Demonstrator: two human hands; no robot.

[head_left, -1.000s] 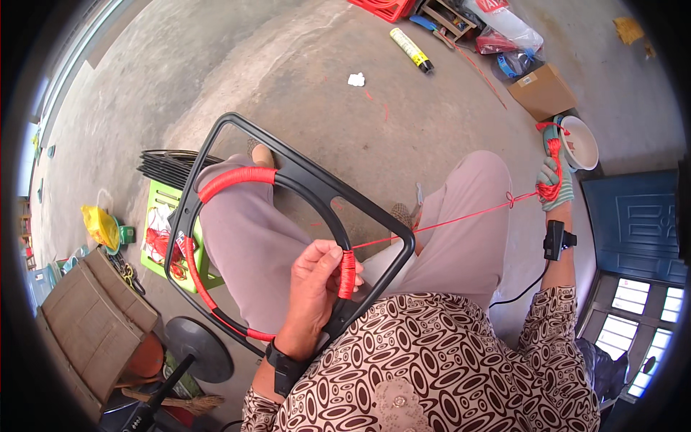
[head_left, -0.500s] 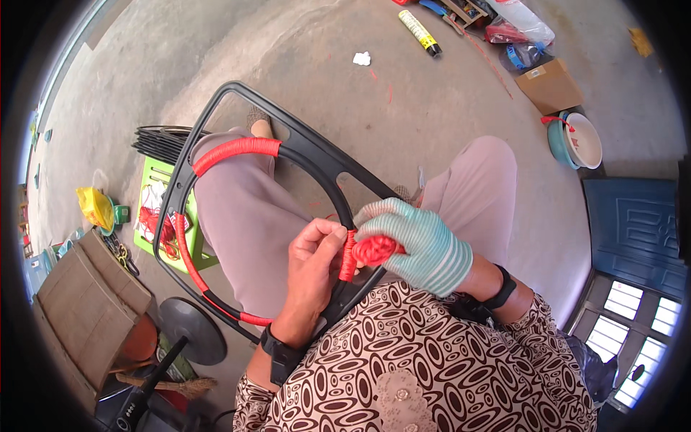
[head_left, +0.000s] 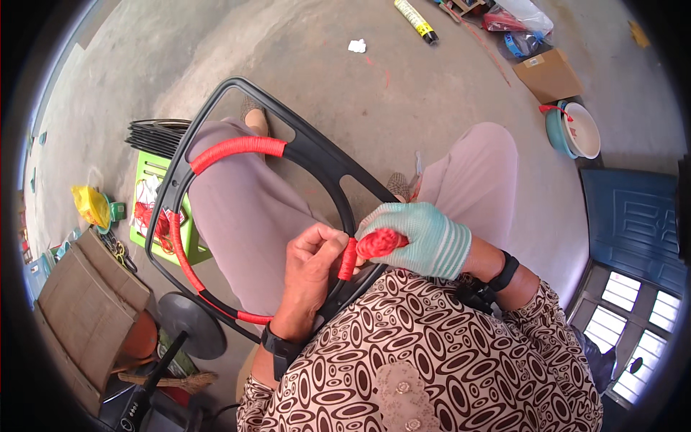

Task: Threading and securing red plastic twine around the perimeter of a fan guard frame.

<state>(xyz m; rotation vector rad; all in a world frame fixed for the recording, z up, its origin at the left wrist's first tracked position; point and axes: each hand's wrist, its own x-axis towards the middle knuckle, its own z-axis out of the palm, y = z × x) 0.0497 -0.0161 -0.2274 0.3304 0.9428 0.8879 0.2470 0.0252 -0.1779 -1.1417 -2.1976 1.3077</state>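
Note:
A black frame (head_left: 317,153) with a round inner ring leans across my lap. Sections of the ring are wound with red cord (head_left: 239,149). My bare left hand (head_left: 317,263) is closed, thumb and fingertips pinching at the upper end of the short red winding (head_left: 348,261) on the ring's near right side. A teal striped knit glove covers my right hand (head_left: 417,237). Its fingers are wrapped around a thick bundle of red cord (head_left: 381,243), just right of that winding. Some right fingertips are hidden behind the bundle and ring.
On the left, a green stool (head_left: 188,234) carries red cord and a stack of black rings (head_left: 162,137). A round black stand base (head_left: 192,325) is near the cardboard (head_left: 90,302). Basins (head_left: 581,129), a box (head_left: 548,75) and a yellow can (head_left: 416,20) lie to the far right.
My right hand has turned and tilted slightly, swinging the red cord bundle a little upward and right. My left hand keeps its pinch. The whole view has shifted slightly.

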